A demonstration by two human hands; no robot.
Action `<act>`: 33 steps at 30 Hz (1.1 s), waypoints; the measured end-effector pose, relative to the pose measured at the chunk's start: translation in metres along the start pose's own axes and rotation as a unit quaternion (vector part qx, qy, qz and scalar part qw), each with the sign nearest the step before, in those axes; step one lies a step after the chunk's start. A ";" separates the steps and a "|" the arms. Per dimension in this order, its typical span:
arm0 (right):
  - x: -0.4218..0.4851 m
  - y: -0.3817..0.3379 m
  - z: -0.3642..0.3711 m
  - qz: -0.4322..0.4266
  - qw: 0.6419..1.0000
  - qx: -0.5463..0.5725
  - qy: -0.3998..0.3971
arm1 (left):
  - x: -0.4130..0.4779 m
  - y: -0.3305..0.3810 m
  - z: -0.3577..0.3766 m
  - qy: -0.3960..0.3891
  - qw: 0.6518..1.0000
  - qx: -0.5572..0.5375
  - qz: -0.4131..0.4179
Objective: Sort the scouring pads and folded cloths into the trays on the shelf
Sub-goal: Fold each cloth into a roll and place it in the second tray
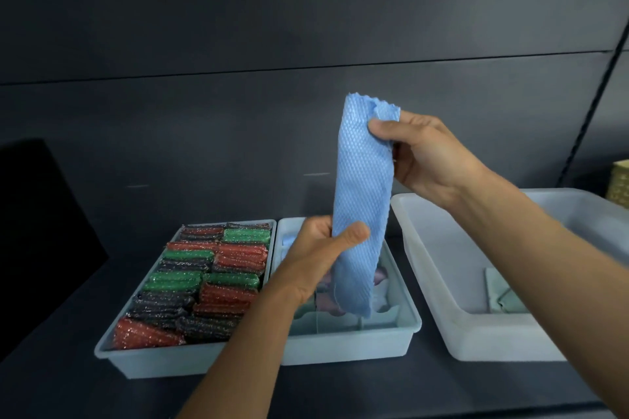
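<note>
Along the front edge of the shelf (340, 391), three containers stand side by side. The left tray (136, 360) is packed with rows of red, green and dark scouring pads (204, 282), set on edge so that more fit; it appears full. The middle tray (340, 347), touching it, holds a few cloths (381, 274), largely hidden behind the hands. The large bin (476, 347) toward the right end stands slightly apart and holds a pale item that cannot be identified.

Above the middle tray, the blue cloth (364, 180) hangs upright as a long narrow strip. Whether its lower end touches the tray's contents cannot be told. The left hand (320, 255) grips its lower part, thumb in front and fingers curled behind. The right hand (425, 160) pinches its top edge.

Judgement: holding both ends serves to straighten or fold the strip before placing, and its position over the middle tray suggests that tray is its destination.

Behind stands the dark back panel (238, 112).
</note>
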State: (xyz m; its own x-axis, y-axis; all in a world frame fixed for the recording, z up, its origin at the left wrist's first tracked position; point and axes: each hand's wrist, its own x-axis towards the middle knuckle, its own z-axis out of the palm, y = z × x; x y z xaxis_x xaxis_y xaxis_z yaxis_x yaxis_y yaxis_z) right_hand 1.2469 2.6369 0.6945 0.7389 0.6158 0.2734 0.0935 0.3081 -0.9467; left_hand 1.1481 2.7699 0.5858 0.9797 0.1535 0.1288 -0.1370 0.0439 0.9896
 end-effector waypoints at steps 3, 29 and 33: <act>0.001 -0.005 -0.004 -0.003 1.000 0.002 0.010 | -0.006 -0.012 0.011 0.026 0.999 0.029 -0.031; -0.059 0.077 -0.016 -0.137 0.906 -0.378 -0.131 | 0.026 0.007 -0.020 0.116 0.962 -0.170 -0.180; -0.065 0.083 -0.018 -0.186 0.870 -0.434 -0.142 | 0.024 0.004 -0.022 0.112 0.978 -0.092 -0.147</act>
State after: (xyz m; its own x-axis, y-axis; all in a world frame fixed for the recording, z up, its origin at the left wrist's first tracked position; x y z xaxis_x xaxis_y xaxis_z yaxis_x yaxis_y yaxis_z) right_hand 1.2187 2.6098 0.5952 0.3661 0.7830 0.5029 0.8512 -0.0634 -0.5210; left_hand 1.1680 2.7957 0.5917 0.9272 0.3188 -0.1968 0.1010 0.2931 0.9507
